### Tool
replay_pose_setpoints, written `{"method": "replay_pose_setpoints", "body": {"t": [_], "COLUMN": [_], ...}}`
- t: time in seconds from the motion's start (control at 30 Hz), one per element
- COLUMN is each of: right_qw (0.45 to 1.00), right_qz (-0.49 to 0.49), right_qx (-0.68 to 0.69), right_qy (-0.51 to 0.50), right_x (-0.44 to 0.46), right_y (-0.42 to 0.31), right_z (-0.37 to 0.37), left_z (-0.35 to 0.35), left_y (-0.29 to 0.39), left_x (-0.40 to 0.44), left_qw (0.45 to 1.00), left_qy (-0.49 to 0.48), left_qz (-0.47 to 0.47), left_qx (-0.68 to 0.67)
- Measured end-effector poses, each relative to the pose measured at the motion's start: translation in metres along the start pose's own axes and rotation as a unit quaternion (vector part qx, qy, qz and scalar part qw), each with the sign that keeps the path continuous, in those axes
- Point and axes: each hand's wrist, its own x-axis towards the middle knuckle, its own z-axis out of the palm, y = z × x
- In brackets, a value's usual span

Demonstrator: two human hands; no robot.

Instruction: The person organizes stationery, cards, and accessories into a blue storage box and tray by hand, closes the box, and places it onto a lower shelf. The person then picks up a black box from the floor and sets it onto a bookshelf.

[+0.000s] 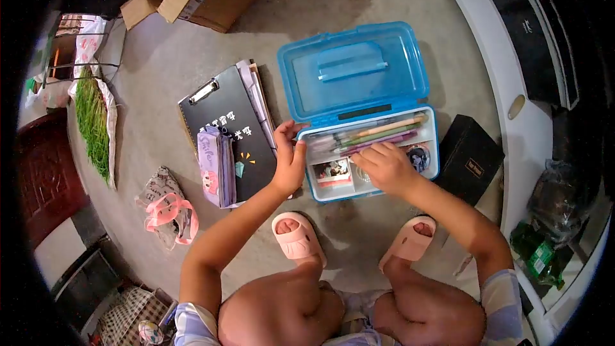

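Note:
A blue plastic storage box (pixel 436 147) stands on the floor in front of me, its see-through blue lid (pixel 349 99) folded back. Several pens (pixel 391 129) lie in the long white upper compartment. Small pictures (pixel 333 172) fill the lower left compartment, and a round badge-like item (pixel 418 157) is at the lower right. My left hand (pixel 290 159) is curled around the box's left edge near the hinge. Over the middle compartments, my right hand (pixel 384 168) has its fingers bunched together and pointing down. Whatever is under those fingertips is hidden.
Left of the box lie a black clipboard (pixel 221 96) and a purple pencil case (pixel 208 154). A black box (pixel 471 160) stands on the right. A patterned bag (pixel 160 186) with a pink ribbon lies further left; a cardboard box (pixel 221 0) is behind. My pink slippers (pixel 296 243) are close in front.

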Motion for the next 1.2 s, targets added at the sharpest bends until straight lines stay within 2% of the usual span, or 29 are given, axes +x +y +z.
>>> {"method": "replay_pose_setpoints", "body": {"t": [0.07, 0.13, 0.17, 0.2, 0.23, 0.33, 0.37, 0.4, 0.43, 0.47, 0.53, 0.57, 0.6, 0.63, 0.67, 0.7, 0.77, 0.8, 0.87, 0.9, 1.03, 1.2], "right_qw": [1.000, 0.999, 0.998, 0.996, 0.994, 0.987, 0.977, 0.961, 0.900, 0.847, 0.703, 0.604, 0.540, 0.527, 0.513, 0.484, 0.424, 0.417, 0.402, 0.419, 0.390, 0.417], "right_qz": [-0.004, -0.008, -0.010, -0.010, -0.031, -0.015, 0.019, 0.054, 0.179, 0.253, 0.389, 0.457, 0.498, 0.500, 0.502, 0.498, 0.487, 0.498, 0.521, 0.517, 0.498, 0.448], "right_qx": [-0.013, -0.018, -0.015, -0.014, -0.011, 0.154, 0.211, 0.269, 0.386, 0.461, 0.594, 0.649, 0.678, 0.687, 0.696, 0.718, 0.760, 0.757, 0.750, 0.742, 0.771, 0.786], "right_qy": [0.007, 0.038, 0.064, 0.089, 0.101, 0.037, 0.000, -0.035, -0.095, -0.082, -0.048, -0.080, -0.025, 0.005, 0.035, 0.048, 0.073, 0.072, 0.065, 0.079, 0.076, 0.088], "right_x": [0.000, -0.001, -0.001, -0.003, -0.012, -0.057, -0.071, -0.085, -0.104, -0.129, -0.171, -0.166, -0.149, -0.144, -0.140, -0.135, -0.127, -0.127, -0.124, -0.122, -0.114, -0.108], "right_y": [0.001, -0.001, -0.006, -0.012, -0.018, -0.046, -0.058, -0.071, -0.083, -0.090, -0.097, -0.089, -0.085, -0.081, -0.077, -0.073, -0.064, -0.061, -0.058, -0.059, -0.063, -0.062], "right_z": [0.001, -0.001, -0.007, -0.013, -0.020, -0.020, -0.017, -0.011, 0.005, 0.030, 0.070, 0.062, 0.042, 0.040, 0.039, 0.041, 0.047, 0.052, 0.061, 0.063, 0.058, 0.048], "left_z": [-0.004, -0.007, -0.011, -0.016, -0.019, -0.019, -0.021, -0.019, -0.016, -0.015, -0.015, -0.022, -0.031, -0.034, -0.035, -0.033, -0.038, -0.036, -0.032, -0.031, -0.031, -0.030], "left_y": [0.003, 0.008, 0.001, 0.001, 0.002, 0.020, 0.011, 0.019, 0.026, 0.033, 0.060, 0.060, 0.061, 0.066, 0.073, 0.084, 0.086, 0.080, 0.072, 0.069, 0.069, 0.065], "left_x": [0.005, 0.016, 0.026, 0.040, 0.048, 0.079, 0.084, 0.083, 0.080, 0.076, 0.061, 0.052, 0.044, 0.039, 0.033, 0.023, 0.000, -0.009, -0.025, -0.030, -0.036, -0.041], "left_qw": [0.997, 0.982, 0.975, 0.962, 0.954, 0.905, 0.905, 0.923, 0.926, 0.929, 0.962, 0.977, 0.987, 0.997, 0.977, 0.951, 0.887, 0.852, 0.789, 0.774, 0.755, 0.733], "left_qy": [-0.010, 0.033, 0.022, -0.001, -0.006, -0.024, -0.021, -0.027, -0.010, 0.006, 0.013, -0.002, -0.017, -0.074, -0.127, -0.140, -0.176, -0.180, -0.171, -0.171, -0.178, -0.219], "left_qz": [-0.055, -0.125, -0.122, -0.190, -0.210, -0.290, -0.282, -0.237, -0.208, -0.179, -0.113, -0.107, -0.098, 0.027, 0.152, 0.221, 0.295, 0.334, 0.355, 0.352, 0.348, 0.339], "left_qx": [-0.058, -0.140, -0.186, -0.196, -0.214, -0.312, -0.319, -0.301, -0.314, -0.325, -0.249, -0.187, -0.123, -0.022, 0.079, 0.167, 0.310, 0.361, 0.471, 0.497, 0.527, 0.547]}}
